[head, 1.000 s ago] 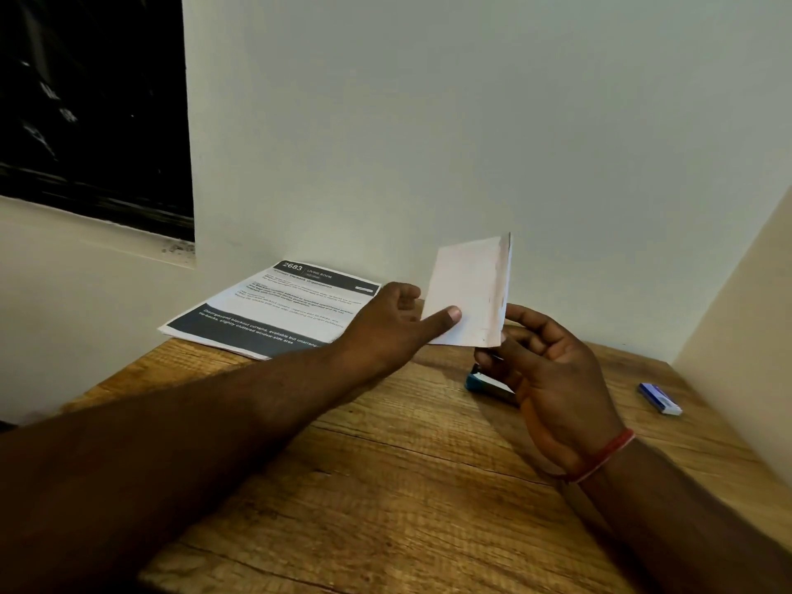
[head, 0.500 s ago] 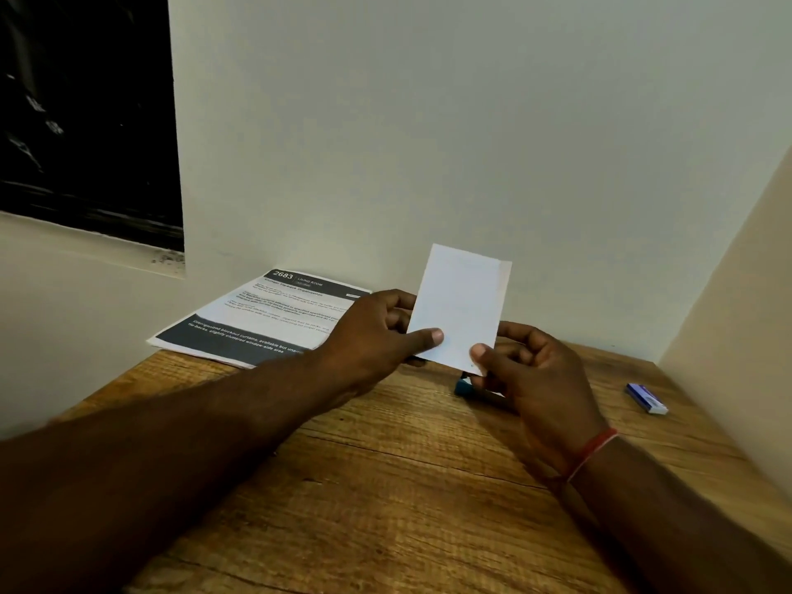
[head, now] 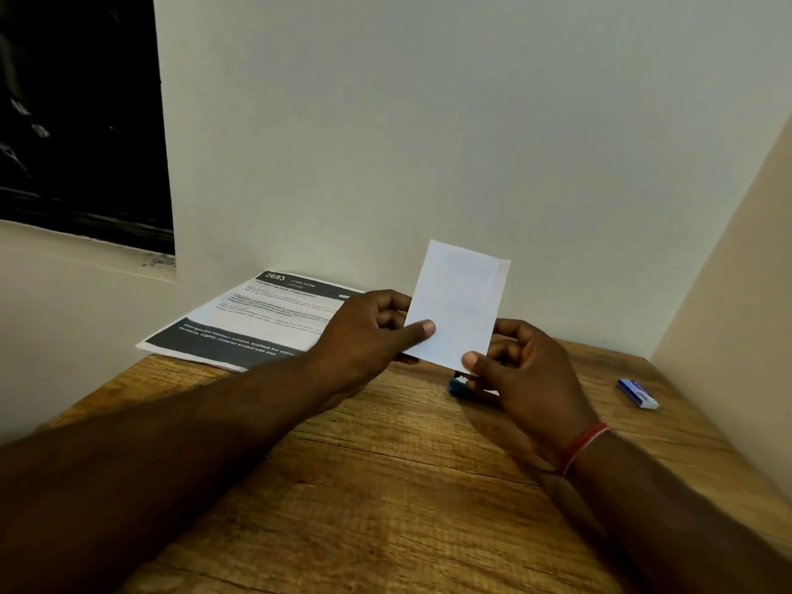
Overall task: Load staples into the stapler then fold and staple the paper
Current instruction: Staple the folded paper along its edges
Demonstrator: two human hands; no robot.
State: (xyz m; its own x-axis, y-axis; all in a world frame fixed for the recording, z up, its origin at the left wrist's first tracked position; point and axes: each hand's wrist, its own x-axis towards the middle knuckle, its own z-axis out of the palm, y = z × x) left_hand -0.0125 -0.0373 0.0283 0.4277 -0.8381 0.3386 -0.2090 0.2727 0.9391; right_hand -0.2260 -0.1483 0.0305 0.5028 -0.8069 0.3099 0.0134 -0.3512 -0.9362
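A folded white paper (head: 459, 302) stands upright above the wooden table, its flat face towards me. My left hand (head: 368, 332) pinches its lower left edge, thumb on the front. My right hand (head: 525, 375) pinches the lower right corner, thumb on the front too. A small glint near the paper's top right corner may be a staple; I cannot tell. A teal stapler (head: 457, 385) lies on the table behind my right hand, mostly hidden by it. A small blue and white staple box (head: 637, 394) lies at the right.
A printed sheet with dark bands (head: 261, 319) lies at the table's back left, over the edge. The wooden table (head: 385, 486) sits in a corner between a white wall behind and a beige wall (head: 737, 302) on the right. A dark window is at upper left.
The paper has turned from edge-on to flat towards me and both hands have shifted their pinch to its lower edge. The stapler and staple box have not moved.
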